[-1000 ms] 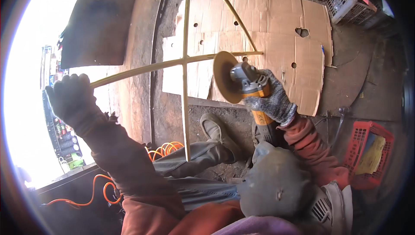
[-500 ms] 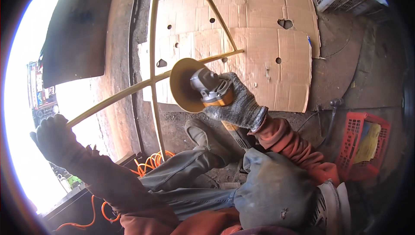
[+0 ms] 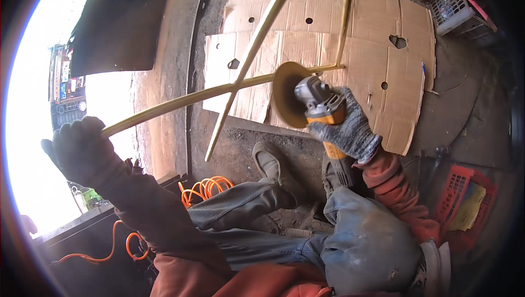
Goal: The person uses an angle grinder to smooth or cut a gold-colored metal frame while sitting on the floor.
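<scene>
My left hand [image 3: 82, 149], in a dark glove, is wrapped round the left end of a brass-coloured metal frame [image 3: 180, 100] made of crossing bars. In a grey knit glove, my right hand [image 3: 350, 127] grips an angle grinder [image 3: 326, 112] with a grey head and a yellow and black body. Its wide round disc [image 3: 288, 95] stands at the frame's long bar, right of the crossing and left of the corner joint. Whether the disc touches the bar I cannot tell. The frame's upper bars run out of the picture at the top.
Flattened cardboard sheets [image 3: 350, 40] lie on the floor beneath the frame. Coiled orange hose [image 3: 205, 189] is left of my legs. A red plastic basket [image 3: 456, 204] stands at the right, a grey crate [image 3: 454, 15] at the far right. A dark sheet [image 3: 123, 21] is at the far left.
The view has shifted, and the frame has tilted. The grinder has moved right along the long bar, away from the crossing toward the corner joint. Both hands keep their hold.
</scene>
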The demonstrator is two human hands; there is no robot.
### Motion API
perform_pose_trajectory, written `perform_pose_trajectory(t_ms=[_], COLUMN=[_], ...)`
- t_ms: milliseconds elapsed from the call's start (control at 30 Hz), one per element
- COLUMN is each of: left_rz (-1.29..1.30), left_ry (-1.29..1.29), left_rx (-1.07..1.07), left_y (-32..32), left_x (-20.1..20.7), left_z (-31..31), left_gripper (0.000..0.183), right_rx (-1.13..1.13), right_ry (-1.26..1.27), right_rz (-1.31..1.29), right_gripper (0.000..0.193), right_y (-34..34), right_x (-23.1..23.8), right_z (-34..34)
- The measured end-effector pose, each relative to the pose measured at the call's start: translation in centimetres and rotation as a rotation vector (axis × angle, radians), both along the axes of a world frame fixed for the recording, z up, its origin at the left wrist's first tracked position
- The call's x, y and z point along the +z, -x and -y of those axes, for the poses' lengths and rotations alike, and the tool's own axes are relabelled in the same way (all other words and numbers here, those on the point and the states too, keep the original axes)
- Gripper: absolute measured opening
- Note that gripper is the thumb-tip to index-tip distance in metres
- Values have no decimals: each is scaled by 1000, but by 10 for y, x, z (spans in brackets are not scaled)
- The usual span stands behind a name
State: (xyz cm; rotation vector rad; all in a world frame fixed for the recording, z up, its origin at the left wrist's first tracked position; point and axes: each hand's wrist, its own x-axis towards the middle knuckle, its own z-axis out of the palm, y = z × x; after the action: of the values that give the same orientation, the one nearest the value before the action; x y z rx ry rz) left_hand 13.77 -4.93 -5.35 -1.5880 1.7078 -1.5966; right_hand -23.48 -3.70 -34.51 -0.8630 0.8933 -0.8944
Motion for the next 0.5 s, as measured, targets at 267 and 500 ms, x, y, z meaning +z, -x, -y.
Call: perform_pose_trajectory(t_ms=[267, 500], left_rz=[54, 84], left_ry=[72, 112], left_rx=[-145, -47], left_y=[5, 19], left_x=[5, 4], left_z=[5, 7], left_gripper=[46, 42], right_rx=[-14, -28], right_ry=[55, 83], right_rz=[-175, -188], right_gripper=[72, 78], right_y=[5, 10], right_x=[12, 1], right_z=[-6, -16])
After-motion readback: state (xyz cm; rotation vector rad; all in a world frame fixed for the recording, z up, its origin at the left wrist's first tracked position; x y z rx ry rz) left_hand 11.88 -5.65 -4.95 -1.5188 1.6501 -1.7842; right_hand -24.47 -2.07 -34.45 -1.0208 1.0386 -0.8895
